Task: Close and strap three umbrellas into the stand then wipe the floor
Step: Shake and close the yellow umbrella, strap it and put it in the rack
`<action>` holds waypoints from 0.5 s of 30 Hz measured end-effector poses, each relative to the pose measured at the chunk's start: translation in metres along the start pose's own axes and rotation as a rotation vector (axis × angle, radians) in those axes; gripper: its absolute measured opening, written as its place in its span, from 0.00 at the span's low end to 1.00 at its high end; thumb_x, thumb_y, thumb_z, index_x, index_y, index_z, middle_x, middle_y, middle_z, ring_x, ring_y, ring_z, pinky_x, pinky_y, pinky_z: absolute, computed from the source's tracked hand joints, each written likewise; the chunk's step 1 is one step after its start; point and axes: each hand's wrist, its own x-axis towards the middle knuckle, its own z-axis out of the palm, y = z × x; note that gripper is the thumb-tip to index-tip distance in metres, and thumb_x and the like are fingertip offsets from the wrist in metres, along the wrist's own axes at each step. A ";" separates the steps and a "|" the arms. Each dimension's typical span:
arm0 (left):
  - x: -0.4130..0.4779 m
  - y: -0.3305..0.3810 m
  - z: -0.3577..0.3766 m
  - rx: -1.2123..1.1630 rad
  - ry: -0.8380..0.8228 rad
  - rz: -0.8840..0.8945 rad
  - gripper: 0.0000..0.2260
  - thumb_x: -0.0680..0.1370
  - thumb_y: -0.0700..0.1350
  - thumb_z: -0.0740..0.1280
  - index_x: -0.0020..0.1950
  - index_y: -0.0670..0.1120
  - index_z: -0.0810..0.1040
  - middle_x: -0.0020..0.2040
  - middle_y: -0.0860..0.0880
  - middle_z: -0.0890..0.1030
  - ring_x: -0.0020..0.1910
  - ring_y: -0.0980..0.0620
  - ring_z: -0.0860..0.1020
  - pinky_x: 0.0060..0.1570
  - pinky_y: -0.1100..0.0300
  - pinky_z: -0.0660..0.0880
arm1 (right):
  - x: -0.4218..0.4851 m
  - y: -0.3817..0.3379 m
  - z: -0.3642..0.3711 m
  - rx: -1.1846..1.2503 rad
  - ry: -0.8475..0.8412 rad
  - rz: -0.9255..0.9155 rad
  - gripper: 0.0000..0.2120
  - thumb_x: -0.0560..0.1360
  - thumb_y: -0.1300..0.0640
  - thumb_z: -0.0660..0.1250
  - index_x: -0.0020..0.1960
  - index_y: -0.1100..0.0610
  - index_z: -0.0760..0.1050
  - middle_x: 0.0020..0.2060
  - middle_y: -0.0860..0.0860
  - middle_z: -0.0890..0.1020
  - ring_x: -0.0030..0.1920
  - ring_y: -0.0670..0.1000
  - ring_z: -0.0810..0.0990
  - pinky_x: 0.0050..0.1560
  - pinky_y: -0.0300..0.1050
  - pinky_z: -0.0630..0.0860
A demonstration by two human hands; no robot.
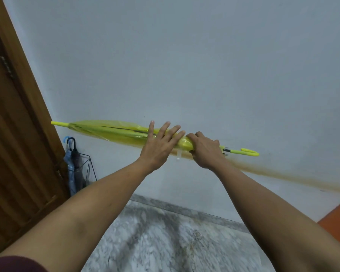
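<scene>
Single view, head-worn wide-angle camera. The camera is looking forward and slightly down at the wall (204, 55), which is standing close ahead and filling most of the frame. The view is tilting, so the wall's foot is running down to the right above the floor (165, 242). The door (12, 144) is leaning along the wall's left side. Both forearms are entering from below and reaching toward the wall, placing the left hand (159, 146), right hand (206, 152) and umbrella (110, 131) at arm's length, in front of the wall's lower half.

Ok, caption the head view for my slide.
Right hand grips closed yellow umbrella, left hand flat on it; two other umbrellas in the stand.
</scene>
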 end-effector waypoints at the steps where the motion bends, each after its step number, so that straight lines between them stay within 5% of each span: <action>1: 0.000 -0.001 0.000 -0.011 0.013 -0.008 0.34 0.68 0.37 0.68 0.73 0.52 0.64 0.69 0.51 0.70 0.68 0.46 0.70 0.67 0.35 0.60 | 0.000 0.000 0.001 0.025 -0.006 -0.013 0.21 0.76 0.55 0.64 0.67 0.45 0.64 0.56 0.49 0.73 0.48 0.58 0.77 0.47 0.54 0.67; 3: 0.003 -0.003 -0.003 -0.046 0.048 0.000 0.30 0.68 0.35 0.69 0.68 0.53 0.68 0.62 0.52 0.76 0.58 0.48 0.76 0.59 0.43 0.68 | -0.002 0.001 0.003 0.066 0.032 -0.031 0.21 0.77 0.55 0.64 0.68 0.45 0.64 0.56 0.48 0.73 0.52 0.56 0.75 0.49 0.54 0.66; 9: 0.009 -0.003 -0.012 -0.168 -0.008 -0.010 0.28 0.70 0.34 0.65 0.65 0.57 0.71 0.59 0.56 0.79 0.48 0.49 0.80 0.45 0.52 0.67 | -0.013 0.006 0.007 0.046 0.166 -0.109 0.23 0.76 0.59 0.67 0.68 0.46 0.68 0.60 0.44 0.75 0.61 0.52 0.72 0.67 0.60 0.58; 15: 0.019 -0.004 -0.027 -0.322 -0.201 0.002 0.20 0.74 0.42 0.62 0.62 0.62 0.72 0.55 0.57 0.80 0.49 0.49 0.79 0.41 0.56 0.70 | -0.030 0.013 0.007 -0.088 0.239 -0.178 0.25 0.68 0.56 0.73 0.63 0.48 0.73 0.56 0.45 0.79 0.56 0.51 0.78 0.63 0.63 0.62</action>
